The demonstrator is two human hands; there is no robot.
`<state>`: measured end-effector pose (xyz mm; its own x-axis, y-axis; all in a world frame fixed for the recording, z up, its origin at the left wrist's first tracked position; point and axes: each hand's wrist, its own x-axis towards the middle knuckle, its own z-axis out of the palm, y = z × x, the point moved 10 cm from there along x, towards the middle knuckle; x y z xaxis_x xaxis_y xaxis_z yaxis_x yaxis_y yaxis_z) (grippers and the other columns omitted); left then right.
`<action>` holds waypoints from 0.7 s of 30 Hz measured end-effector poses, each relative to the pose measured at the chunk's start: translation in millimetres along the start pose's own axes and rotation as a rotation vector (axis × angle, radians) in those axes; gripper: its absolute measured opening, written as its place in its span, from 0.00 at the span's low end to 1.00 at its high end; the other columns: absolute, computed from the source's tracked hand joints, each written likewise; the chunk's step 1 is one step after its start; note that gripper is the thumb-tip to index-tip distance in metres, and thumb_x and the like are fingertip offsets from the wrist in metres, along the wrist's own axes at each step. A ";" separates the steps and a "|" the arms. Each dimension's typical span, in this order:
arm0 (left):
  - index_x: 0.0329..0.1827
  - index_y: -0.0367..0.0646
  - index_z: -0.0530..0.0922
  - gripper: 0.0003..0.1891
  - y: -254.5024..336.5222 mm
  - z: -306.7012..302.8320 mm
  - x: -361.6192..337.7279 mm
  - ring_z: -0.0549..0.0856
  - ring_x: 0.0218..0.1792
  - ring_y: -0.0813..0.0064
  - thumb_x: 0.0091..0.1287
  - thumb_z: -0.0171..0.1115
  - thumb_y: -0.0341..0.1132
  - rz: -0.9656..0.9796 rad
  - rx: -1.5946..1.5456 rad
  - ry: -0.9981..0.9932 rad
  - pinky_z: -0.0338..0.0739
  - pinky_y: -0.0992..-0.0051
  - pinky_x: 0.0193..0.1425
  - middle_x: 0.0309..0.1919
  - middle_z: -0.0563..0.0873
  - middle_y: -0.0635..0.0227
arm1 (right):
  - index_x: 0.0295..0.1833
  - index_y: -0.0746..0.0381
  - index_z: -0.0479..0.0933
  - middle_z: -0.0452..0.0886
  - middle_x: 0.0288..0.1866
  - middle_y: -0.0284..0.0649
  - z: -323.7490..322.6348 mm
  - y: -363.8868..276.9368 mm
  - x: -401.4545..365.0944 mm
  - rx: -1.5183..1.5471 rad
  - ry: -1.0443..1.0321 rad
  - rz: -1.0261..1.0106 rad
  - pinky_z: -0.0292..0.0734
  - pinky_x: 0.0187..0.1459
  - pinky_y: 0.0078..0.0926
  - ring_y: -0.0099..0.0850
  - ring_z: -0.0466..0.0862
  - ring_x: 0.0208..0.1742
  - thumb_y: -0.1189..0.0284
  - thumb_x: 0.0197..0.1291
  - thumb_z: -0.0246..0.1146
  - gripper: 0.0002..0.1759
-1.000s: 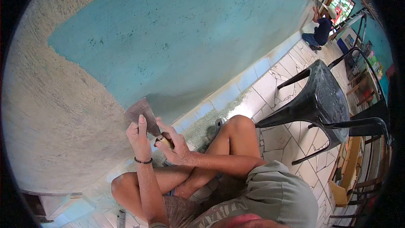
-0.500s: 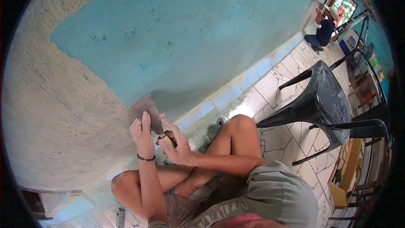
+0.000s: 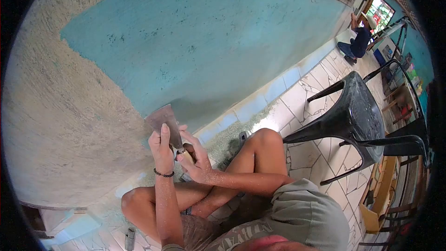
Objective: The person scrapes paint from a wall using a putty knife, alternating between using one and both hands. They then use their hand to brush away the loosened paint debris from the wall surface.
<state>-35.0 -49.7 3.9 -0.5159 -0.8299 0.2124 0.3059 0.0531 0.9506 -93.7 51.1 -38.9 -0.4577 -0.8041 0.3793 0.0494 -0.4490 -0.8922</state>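
Observation:
A scraper (image 3: 168, 120) with a broad, worn metal blade and a pale wooden handle is held in both hands, its edge close against the wall. My right hand (image 3: 199, 163) is closed around the handle, index finger stretched along towards the blade. My left hand (image 3: 161, 148), with a dark beaded bracelet at the wrist, pinches the blade, thumb flat on its face and the other fingers behind it. The blade overlaps the border between blue paint (image 3: 186, 51) and the rough, bare beige wall (image 3: 83, 125).
To the right stands a black metal chair (image 3: 357, 111) on a cracked-tile floor (image 3: 302, 158). Paint debris (image 3: 232, 135) lies along the wall's foot, beside my crossed legs. A grey object (image 3: 130, 239) rests on the floor at lower left. Another person (image 3: 360, 42) crouches by the far wall.
The view has shifted slightly. Both hands keep the same grip on the scraper, which stays at about the same place on the wall. The far person's head and arm have shifted a little.

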 end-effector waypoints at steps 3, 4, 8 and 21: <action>0.49 0.31 0.84 0.22 -5.1 0.6 -2.0 0.88 0.39 0.77 0.86 0.51 0.44 -0.023 -0.052 0.023 0.83 0.74 0.47 0.41 0.93 0.57 | 0.84 0.60 0.51 0.77 0.33 0.35 1.3 5.7 -3.9 0.033 -0.020 0.040 0.66 0.25 0.20 0.19 0.73 0.24 0.74 0.75 0.61 0.38; 0.49 0.31 0.84 0.22 -3.5 1.2 -1.5 0.88 0.39 0.76 0.86 0.51 0.44 -0.015 -0.030 0.014 0.83 0.74 0.47 0.41 0.93 0.57 | 0.84 0.60 0.51 0.77 0.34 0.35 1.6 6.3 -4.3 0.052 -0.027 0.060 0.67 0.25 0.20 0.19 0.73 0.24 0.74 0.76 0.61 0.38; 0.48 0.30 0.84 0.22 6.4 3.2 -0.5 0.89 0.39 0.75 0.86 0.51 0.43 0.004 -0.006 -0.004 0.84 0.73 0.47 0.42 0.93 0.55 | 0.84 0.58 0.49 0.78 0.36 0.36 4.2 5.5 -5.0 0.149 -0.052 0.138 0.70 0.24 0.21 0.20 0.74 0.23 0.74 0.76 0.61 0.39; 0.55 0.31 0.79 0.22 -7.5 3.6 -0.7 0.91 0.41 0.70 0.86 0.50 0.45 -0.035 -0.058 -0.068 0.88 0.71 0.46 0.45 0.92 0.55 | 0.86 0.60 0.46 0.82 0.41 0.39 2.1 11.1 -8.5 0.005 0.064 0.098 0.70 0.22 0.20 0.18 0.75 0.22 0.73 0.78 0.55 0.38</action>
<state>-39.9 -47.6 -2.6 -0.5797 -0.7909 0.1959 0.3317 -0.0094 0.9433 -87.4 52.1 -51.5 -0.5059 -0.8181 0.2735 0.1011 -0.3711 -0.9231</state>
